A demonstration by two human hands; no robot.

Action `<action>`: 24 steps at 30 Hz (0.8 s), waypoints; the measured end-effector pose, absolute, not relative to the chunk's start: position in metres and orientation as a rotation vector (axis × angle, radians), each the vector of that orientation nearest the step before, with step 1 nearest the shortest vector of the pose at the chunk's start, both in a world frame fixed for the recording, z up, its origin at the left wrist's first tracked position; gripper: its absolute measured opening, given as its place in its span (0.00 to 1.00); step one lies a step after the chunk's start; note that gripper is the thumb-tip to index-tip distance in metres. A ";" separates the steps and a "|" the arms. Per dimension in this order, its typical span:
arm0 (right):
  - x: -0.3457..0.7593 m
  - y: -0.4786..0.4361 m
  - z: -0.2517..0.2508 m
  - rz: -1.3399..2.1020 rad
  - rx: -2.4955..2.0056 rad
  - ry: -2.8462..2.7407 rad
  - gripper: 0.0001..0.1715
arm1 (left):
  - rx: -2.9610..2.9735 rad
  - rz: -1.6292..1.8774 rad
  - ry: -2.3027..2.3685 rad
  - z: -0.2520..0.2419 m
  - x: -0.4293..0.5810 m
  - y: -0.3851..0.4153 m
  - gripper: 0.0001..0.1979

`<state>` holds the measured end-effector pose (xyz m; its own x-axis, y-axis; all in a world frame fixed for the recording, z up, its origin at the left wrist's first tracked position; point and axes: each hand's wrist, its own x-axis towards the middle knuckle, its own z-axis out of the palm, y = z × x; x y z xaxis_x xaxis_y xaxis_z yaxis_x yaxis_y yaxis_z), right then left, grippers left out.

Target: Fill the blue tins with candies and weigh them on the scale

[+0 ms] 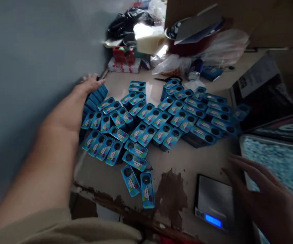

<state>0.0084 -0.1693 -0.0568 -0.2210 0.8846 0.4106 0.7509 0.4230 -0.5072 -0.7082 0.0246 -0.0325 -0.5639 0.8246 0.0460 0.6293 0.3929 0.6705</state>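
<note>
My left hand [92, 83] reaches to the far left by the wall, its fingers curled over the end of a stack of blue tins [93, 101]. Spread across the table are many small rectangular blue tins [146, 112], printed on top with a round dark spot at one end. Two tins [147, 190] lie nearest the front edge. My right hand [265, 193], blurred, has thumb and fingers apart with nothing seen between them. It hovers between a digital scale [215, 200] with a lit blue display and a tray [245, 159] of small pale-blue pieces.
Scissors [169, 79], a dark can [195, 69] and a plastic bag [173, 66] are at the back. A red tape dispenser [123, 56] sits on a white-and-red box [125, 66]. Dark box flaps [263, 88] stand at right. The table's front edge [106, 201] is chipped.
</note>
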 end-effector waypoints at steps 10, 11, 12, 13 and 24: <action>-0.118 -0.110 -0.032 0.212 -1.313 -2.978 0.27 | 1.791 0.638 2.420 0.007 -0.637 -0.059 0.63; -0.127 -0.107 -0.026 0.203 -1.370 -3.037 0.26 | 1.885 0.546 2.429 0.017 -0.627 -0.084 0.65; -0.132 -0.106 -0.021 0.201 -1.395 -3.071 0.24 | 1.926 0.474 2.463 0.027 -0.617 -0.109 0.65; -0.133 -0.107 -0.016 0.207 -1.393 -3.082 0.21 | 1.925 0.429 2.508 0.036 -0.610 -0.135 0.63; 0.034 -0.191 -0.014 0.298 -1.580 -2.653 0.17 | 1.884 0.774 2.536 0.021 -0.538 -0.321 0.24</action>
